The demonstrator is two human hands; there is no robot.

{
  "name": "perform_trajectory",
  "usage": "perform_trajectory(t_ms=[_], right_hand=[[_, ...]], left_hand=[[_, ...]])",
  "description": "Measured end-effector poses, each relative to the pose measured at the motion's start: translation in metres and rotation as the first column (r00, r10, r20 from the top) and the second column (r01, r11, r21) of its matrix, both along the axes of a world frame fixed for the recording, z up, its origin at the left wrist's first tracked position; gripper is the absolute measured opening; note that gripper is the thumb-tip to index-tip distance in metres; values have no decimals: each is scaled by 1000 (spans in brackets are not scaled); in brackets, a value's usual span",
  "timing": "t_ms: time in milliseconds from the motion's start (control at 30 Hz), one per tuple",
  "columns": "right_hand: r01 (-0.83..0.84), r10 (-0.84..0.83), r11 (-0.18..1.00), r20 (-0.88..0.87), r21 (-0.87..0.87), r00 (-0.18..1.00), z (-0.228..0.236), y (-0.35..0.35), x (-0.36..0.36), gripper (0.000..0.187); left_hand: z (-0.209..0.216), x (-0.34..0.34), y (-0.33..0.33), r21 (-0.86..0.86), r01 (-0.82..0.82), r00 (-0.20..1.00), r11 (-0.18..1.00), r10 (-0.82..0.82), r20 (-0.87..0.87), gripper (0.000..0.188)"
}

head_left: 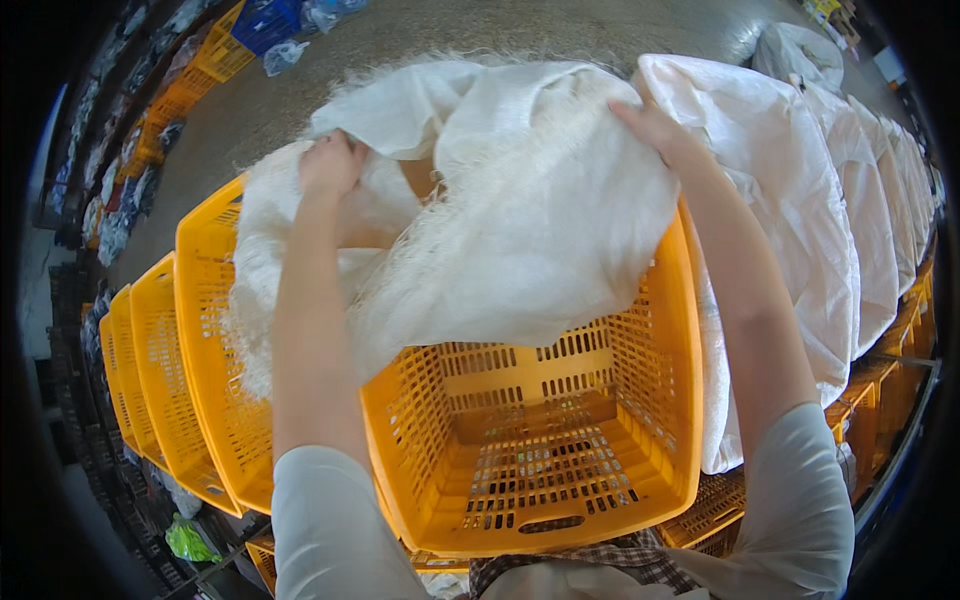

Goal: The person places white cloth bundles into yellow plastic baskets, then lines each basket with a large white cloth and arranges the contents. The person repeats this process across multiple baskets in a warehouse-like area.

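Note:
A white woven sack (560, 220) with frayed edges is spread between my two hands, over the far part of a yellow plastic crate (530, 390). My left hand (332, 165) grips the sack's edge on the left, fingers curled into the cloth. At the upper right my right hand (648, 125) pinches the sack, its fingertips partly hidden by the fabric. Part of the sack hangs over the left side of the crate. The near half of the crate shows its slotted floor, with nothing lying on it.
More yellow crates (170, 370) stand in a row to the left. On the right, several crates are draped with white sacks (770, 200). Far left, yellow crates (215, 50) and a blue crate (268, 25) line shelves with bagged goods. A green bag (188, 540) lies low left.

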State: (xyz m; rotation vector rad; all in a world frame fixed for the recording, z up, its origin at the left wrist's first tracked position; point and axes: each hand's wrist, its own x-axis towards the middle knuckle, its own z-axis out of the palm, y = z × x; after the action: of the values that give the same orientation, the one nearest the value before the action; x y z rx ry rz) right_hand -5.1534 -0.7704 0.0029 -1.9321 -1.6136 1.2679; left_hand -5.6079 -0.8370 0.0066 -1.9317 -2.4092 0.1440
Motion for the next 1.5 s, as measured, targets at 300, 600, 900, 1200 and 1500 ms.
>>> perform_trajectory(t_ms=[300,600,900,1200,1500], right_hand=[[-64,59,998,239,15,969,13,-193,31,83],[20,-58,968,141,252,988,9,-272,33,78],[132,-156,913,31,386,987,14,-273,21,73],[-584,208,475,561,658,801,39,-274,-38,57],[-836,700,414,461,360,545,34,-370,31,27]], left_hand=[[14,6,1,-87,47,998,995,-51,-38,50],[15,-14,-11,-158,-125,986,979,141,94,61],[12,13,-155,-136,-430,42,892,170,985,57],[12,3,-197,-249,-234,-540,940,87,837,58],[26,34,-205,-295,-351,266,888,397,878,64]])
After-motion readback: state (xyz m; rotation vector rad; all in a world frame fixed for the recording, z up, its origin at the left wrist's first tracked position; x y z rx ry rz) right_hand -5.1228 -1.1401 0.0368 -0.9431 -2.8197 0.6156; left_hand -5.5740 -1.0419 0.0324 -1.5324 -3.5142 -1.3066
